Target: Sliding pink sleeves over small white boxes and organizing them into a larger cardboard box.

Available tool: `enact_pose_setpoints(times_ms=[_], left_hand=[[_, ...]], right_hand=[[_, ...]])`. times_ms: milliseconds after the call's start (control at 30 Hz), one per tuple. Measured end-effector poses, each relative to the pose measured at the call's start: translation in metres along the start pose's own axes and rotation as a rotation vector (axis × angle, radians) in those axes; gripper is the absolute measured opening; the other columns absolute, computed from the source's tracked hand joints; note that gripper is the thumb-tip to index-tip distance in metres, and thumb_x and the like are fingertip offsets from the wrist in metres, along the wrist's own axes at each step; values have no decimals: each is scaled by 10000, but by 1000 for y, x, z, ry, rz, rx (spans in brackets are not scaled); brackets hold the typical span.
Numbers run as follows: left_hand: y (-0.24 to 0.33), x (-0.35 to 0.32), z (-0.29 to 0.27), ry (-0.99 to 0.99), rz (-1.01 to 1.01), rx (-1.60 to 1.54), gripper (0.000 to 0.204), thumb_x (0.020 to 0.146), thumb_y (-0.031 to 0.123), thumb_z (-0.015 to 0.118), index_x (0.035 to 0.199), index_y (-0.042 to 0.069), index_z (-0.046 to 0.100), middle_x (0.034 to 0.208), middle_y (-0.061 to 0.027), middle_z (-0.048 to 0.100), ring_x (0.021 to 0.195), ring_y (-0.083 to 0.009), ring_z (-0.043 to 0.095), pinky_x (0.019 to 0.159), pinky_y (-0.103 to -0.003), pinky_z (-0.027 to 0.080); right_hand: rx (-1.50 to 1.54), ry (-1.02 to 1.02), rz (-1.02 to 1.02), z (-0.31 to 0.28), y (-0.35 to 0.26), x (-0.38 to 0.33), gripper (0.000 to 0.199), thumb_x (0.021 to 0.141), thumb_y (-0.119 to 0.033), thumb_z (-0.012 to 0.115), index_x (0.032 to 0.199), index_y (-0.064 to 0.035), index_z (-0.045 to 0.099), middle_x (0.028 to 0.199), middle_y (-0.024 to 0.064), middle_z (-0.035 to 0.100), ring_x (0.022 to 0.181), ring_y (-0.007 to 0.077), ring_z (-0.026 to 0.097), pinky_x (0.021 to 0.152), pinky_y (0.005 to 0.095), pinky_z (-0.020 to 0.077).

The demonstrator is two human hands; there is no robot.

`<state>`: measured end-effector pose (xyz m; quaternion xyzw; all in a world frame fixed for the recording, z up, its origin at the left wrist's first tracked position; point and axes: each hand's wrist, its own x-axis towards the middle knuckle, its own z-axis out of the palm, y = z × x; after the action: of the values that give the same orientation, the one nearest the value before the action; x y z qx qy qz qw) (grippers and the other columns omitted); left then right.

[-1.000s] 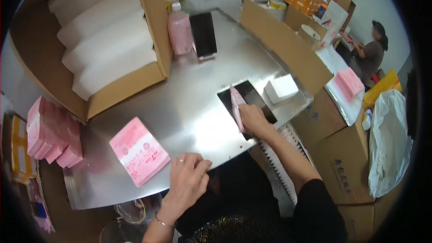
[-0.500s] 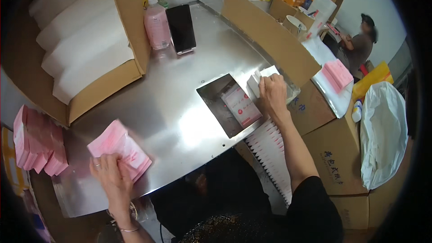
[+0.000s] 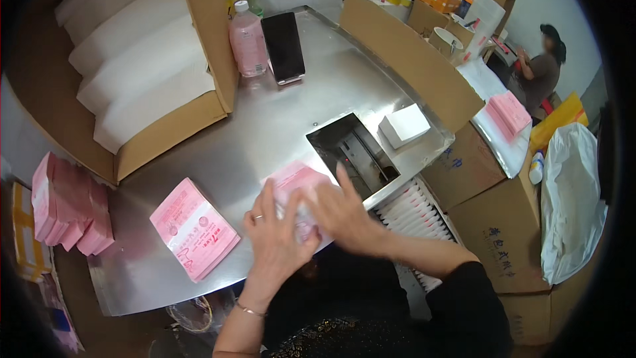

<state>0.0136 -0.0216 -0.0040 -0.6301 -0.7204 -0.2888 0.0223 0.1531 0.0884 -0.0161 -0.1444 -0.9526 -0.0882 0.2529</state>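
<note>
Both hands meet over a pink and white plastic bag (image 3: 296, 176) near the table's front edge. My left hand (image 3: 278, 235) has it between thumb and fingers. My right hand (image 3: 348, 219) lies across the bag's right side. Motion smears its fingers, so their grip is unclear. To the left lies a flat stack of pink printed plastic bags (image 3: 194, 229). Beyond the rectangular opening (image 3: 324, 134) in the tabletop sits a block of white folded tissues (image 3: 404, 126). Dark machine parts show inside that opening.
A large carton (image 3: 179, 136) of white tissue rows stands at the left, above pink packs (image 3: 69, 205). A pink bottle (image 3: 248, 43) and a phone (image 3: 283, 46) stand at the back. Below the opening is a tray of packs (image 3: 417, 215). Another person (image 3: 536, 73) sits at far right.
My left hand has moved right from the pink stack with a bag. My right hand has left the white tissues and come to the bag. The pack in the opening has gone from view.
</note>
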Motion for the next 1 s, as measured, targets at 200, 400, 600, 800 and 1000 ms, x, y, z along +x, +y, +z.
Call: enact_pose_setpoints(times_ms=[200,400,600,800,1000], left_hand=[[0,13,3,136,-19,182,683,735,365,747,1320,59,568,1564,-268,319,1383,-483,350,1057,-580,302],[4,12,-1,-31,-13,194,545,820,331,691,1302,88,615,1209,-200,555,1035,-372,520,850,-485,404],[10,22,-5,-49,45,234,623,799,490,730,1280,108,629,1147,-177,546,1017,-362,509,855,-511,398],[1,24,4,58,124,190,610,759,533,758,1145,72,650,1198,-187,530,1090,-354,488,957,-495,331],[9,24,-9,-66,84,171,512,814,457,720,1127,57,652,1179,-173,542,1034,-332,508,873,-499,381]], right_hand=[[400,117,25,-9,-13,26,165,753,-61,635,911,-11,635,888,161,631,956,330,650,1085,571,384],[-367,128,597,-41,114,-14,227,871,-137,647,1056,-8,621,920,141,595,912,320,569,823,449,422],[-364,135,653,-16,154,-39,170,888,-178,659,824,-25,694,889,134,603,904,298,571,780,456,435],[-179,185,683,-20,153,-39,188,908,-164,629,843,-1,694,875,139,591,897,321,564,775,463,456],[-75,137,727,-27,155,-43,150,871,-92,637,975,-14,711,908,145,607,945,325,572,795,451,457]])
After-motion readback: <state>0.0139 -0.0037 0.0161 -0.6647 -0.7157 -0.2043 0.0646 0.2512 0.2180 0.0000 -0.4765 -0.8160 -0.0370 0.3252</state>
